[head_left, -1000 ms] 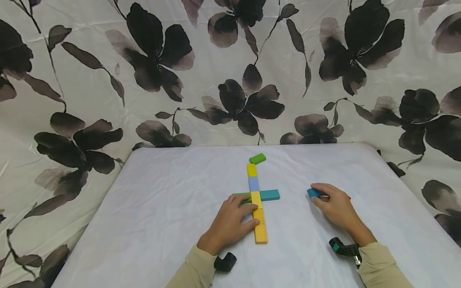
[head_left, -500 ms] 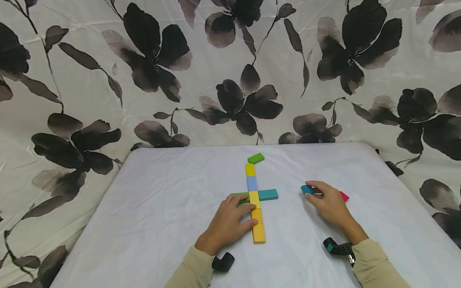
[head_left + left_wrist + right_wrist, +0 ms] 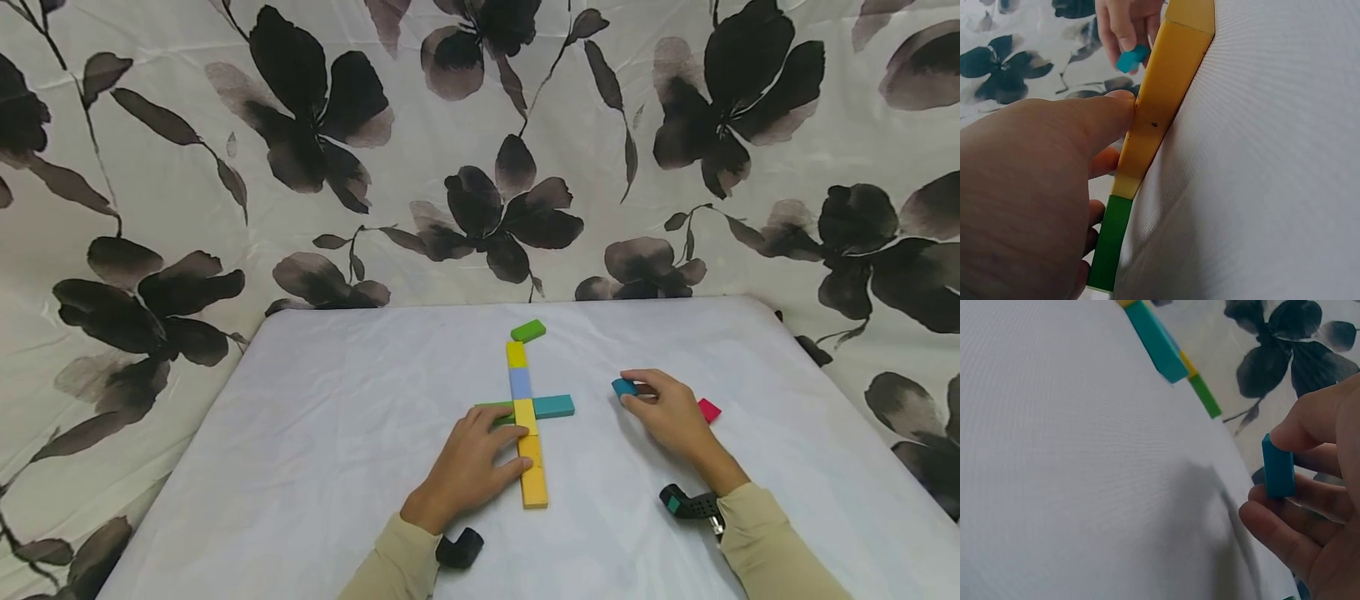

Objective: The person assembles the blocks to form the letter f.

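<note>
My right hand (image 3: pixel 667 417) pinches a small blue block (image 3: pixel 624 387) between thumb and fingers, raised over the table at the right of the row. The right wrist view shows this blue block (image 3: pixel 1279 467) upright, clear of the cloth. My left hand (image 3: pixel 468 458) rests against the row, its thumb and fingers touching the yellow blocks (image 3: pixel 530 467) and reaching over a green block (image 3: pixel 495 411), partly hidden. Above them in the row lie a light blue block (image 3: pixel 520 383) and a yellow block (image 3: pixel 516 354). A teal block (image 3: pixel 553 406) sticks out to the right.
A bright green block (image 3: pixel 528 331) lies at a slant past the row's far end. Behind my right hand sits a red block (image 3: pixel 708 411), partly covered. White cloth covers the table (image 3: pixel 337 375); a floral curtain (image 3: pixel 480 150) hangs behind it.
My right hand has carried the blue block left, towards the row, uncovering more of the red block. The left hand stays on the row while the whole head view shifts slightly.
</note>
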`<state>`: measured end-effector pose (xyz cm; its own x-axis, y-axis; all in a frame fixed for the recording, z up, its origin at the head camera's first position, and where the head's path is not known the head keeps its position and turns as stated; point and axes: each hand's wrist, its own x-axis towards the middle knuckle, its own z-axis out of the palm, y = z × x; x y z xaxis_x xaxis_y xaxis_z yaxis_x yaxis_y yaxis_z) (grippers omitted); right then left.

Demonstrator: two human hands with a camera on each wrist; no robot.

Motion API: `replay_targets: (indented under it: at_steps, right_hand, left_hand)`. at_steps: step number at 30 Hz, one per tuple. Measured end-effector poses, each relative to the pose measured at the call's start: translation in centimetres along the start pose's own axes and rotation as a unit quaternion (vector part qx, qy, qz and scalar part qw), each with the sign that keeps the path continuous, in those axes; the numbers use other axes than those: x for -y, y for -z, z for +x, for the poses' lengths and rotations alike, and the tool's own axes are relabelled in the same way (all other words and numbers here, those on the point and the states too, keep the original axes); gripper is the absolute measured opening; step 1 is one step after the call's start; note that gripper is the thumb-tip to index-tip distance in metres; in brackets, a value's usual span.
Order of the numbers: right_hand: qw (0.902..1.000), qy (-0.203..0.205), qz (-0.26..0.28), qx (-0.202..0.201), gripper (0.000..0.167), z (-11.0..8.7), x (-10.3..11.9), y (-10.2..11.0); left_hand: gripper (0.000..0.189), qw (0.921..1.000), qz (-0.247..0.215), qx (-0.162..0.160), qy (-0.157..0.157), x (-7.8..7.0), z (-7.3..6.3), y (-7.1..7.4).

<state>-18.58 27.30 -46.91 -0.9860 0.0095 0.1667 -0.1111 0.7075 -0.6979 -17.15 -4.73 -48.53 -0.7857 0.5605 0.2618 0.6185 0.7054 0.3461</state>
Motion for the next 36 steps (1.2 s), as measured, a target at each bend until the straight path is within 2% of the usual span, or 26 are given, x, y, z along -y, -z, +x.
replay_targets:
  at_steps: [4,11,18,29,36]
  right_hand:
    - [1.0000,-0.004,0.002,0.005,0.041,0.8,0.3,0.0]
    - [0.9998,0.001,0.020,0.010,0.041,2.6,0.7,-0.2]
    - [0.9992,-0.010,0.030,0.023,0.042,4.7,0.8,-0.7]
    - [0.9977,-0.014,0.062,0.022,0.042,6.4,1.2,-0.3]
    - [0.9958,-0.006,0.090,0.020,0.042,7.6,1.1,-0.8]
  left_hand:
    - [0.044,0.9999,-0.011,0.006,0.010,0.0,0.1,0.2]
    - [0.044,0.9999,-0.009,0.000,0.007,0.0,0.1,0.2]
    - [0.044,0.9999,-0.010,0.000,0.009,0.1,0.0,0.2]
    - [0.043,0.9999,-0.008,0.004,0.006,-0.1,0.1,0.0]
    - [0.043,0.9999,-0.006,0.009,0.010,-0.1,0.0,0.2]
